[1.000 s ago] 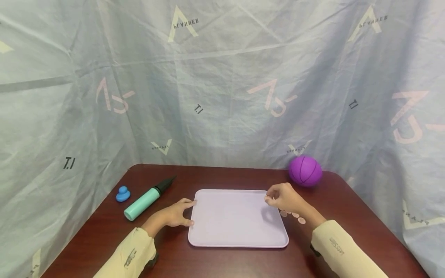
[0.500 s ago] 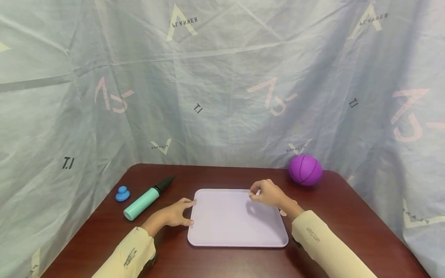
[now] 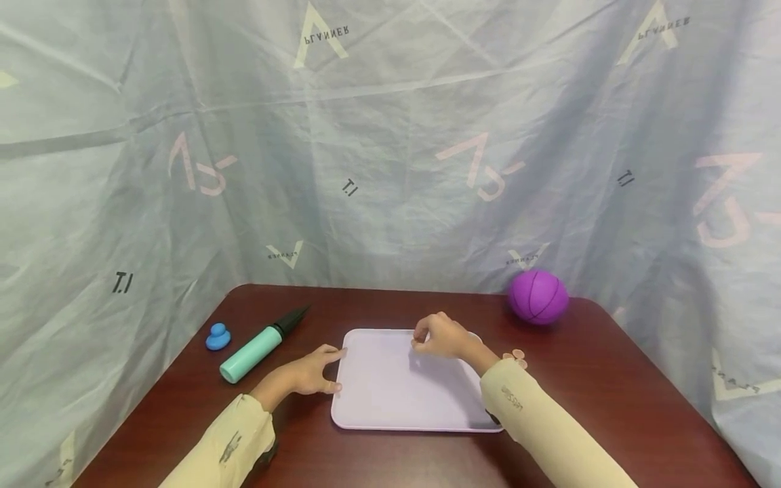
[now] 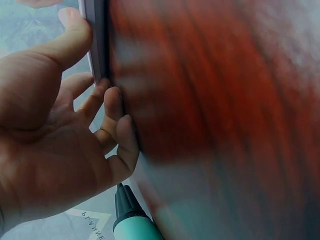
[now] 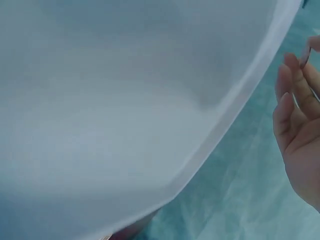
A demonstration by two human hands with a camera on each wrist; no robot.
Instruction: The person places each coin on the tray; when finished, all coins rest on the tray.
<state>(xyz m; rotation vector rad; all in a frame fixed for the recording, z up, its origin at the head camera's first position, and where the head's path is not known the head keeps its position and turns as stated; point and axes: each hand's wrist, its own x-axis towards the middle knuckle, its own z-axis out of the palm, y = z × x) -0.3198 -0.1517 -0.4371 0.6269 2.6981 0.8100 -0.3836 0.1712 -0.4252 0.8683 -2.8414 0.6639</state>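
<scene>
A pale lilac tray [image 3: 384,400] lies on the table. My left hand [image 3: 308,375] rests at its left side, thumb and forefinger spread apart with their tips on the rim; in the left wrist view the thumb [image 4: 75,42] reaches over the edge while the lower fingers touch the tabletop. Above the tray's back right part is my right hand [image 3: 445,337], pinching a coin [image 5: 305,56] between thumb and fingertip. That coin shows nearly edge-on in the right wrist view. Several copper-coloured coins [image 3: 518,354] lie right of the tray, partly hidden by my right forearm.
On the left lie a mint-green hand pump [image 3: 251,354] with a black nozzle and a small blue rubber duck [image 3: 217,337]. A purple ball [image 3: 538,297] stands at the back right of the dark red wooden table [image 3: 378,461]. Grey printed cloth [image 3: 390,169] hangs behind.
My right hand has moved left with the coin, from the tray's right rim to over its back part. The left hand stays on the left rim.
</scene>
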